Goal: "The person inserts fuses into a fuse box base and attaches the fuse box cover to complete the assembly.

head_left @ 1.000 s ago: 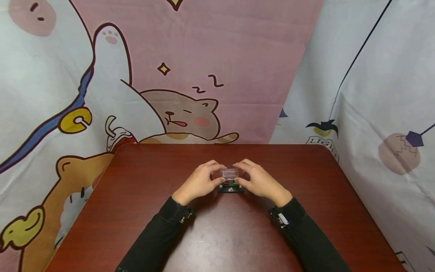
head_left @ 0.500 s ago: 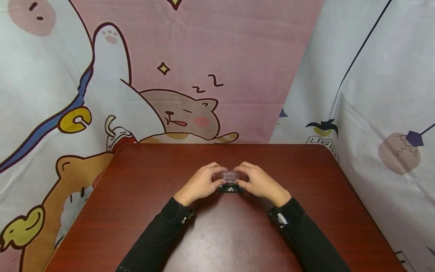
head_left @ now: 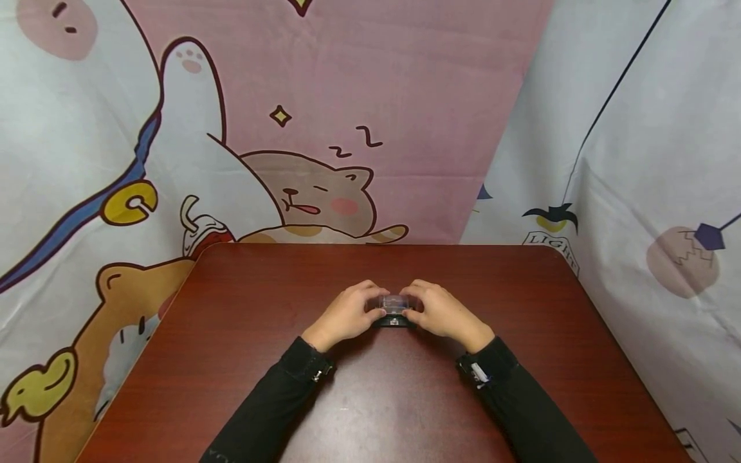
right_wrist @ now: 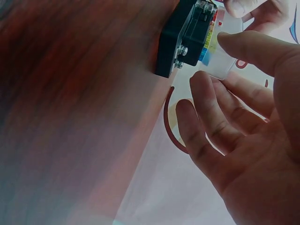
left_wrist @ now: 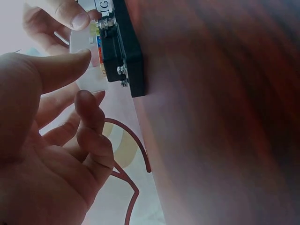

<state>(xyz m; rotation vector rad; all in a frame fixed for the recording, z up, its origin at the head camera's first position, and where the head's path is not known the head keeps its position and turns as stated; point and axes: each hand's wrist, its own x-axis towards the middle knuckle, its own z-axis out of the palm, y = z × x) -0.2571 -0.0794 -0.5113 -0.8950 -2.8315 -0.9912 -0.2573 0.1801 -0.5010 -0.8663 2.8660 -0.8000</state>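
Observation:
A black fuse block point(head_left: 393, 323) sits on the table in front of me. Coloured blade fuses point(right_wrist: 207, 41) line its top, and metal screws point(left_wrist: 123, 70) show at its end. Over the fuses is a clear plastic cover point(head_left: 395, 303); whether it is fully seated I cannot tell. My left hand point(head_left: 347, 314) pinches the cover's left end, thumb on the near side and fingers on the far side. At the other end my right hand point(head_left: 444, 313) grips it the same way. In the right wrist view, the ring and little fingers stay off the cover point(right_wrist: 226, 61).
The block rests on a reddish-brown wooden table point(head_left: 370, 399), well back toward its far edge. Behind the table hangs a cloth printed with cartoon animals point(head_left: 324, 199). Dark sleeves point(head_left: 260, 405) cover both forearms, with a small device on each wrist.
Both hands have lowered the clear cover onto the fuse block. The coloured fuses, partly exposed below it in the head view before, are now behind it. The block stays in place.

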